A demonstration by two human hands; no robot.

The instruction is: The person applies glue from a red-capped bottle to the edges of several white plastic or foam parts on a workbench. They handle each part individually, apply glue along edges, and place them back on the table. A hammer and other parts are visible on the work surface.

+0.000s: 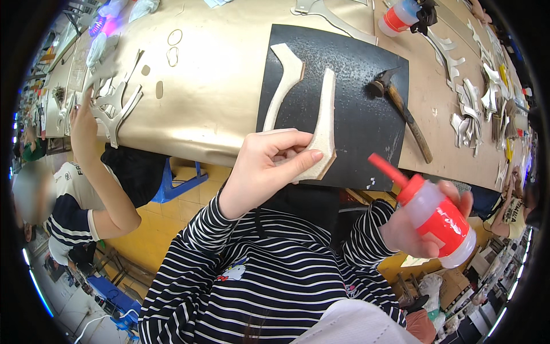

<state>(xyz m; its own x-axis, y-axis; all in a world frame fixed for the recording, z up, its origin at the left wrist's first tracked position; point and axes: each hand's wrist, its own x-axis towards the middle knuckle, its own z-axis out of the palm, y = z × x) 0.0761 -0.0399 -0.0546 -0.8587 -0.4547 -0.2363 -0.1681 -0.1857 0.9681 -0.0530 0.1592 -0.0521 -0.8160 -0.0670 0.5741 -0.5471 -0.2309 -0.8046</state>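
Between the thumb and fingers of my left hand (269,166) is a curved, cream-coloured cut piece (325,117), its wide end pinched at the near edge of a black board (366,135). Another similar cut piece (285,83) lies on the board just to its left. My right hand (412,229) grips a squeeze bottle (438,221) with a red nozzle and red label. The bottle is tilted, its nozzle pointing up and left toward the board, apart from the piece. A hammer (404,112) with a wooden handle rests on the board's right side.
A second red-labelled bottle (398,18) stands at the far right. Piles of cut pieces (470,112) cover the table's right side. At left, a co-worker's arm (106,189) reaches to more pieces (117,109). A blue stool (177,183) is below the table edge.
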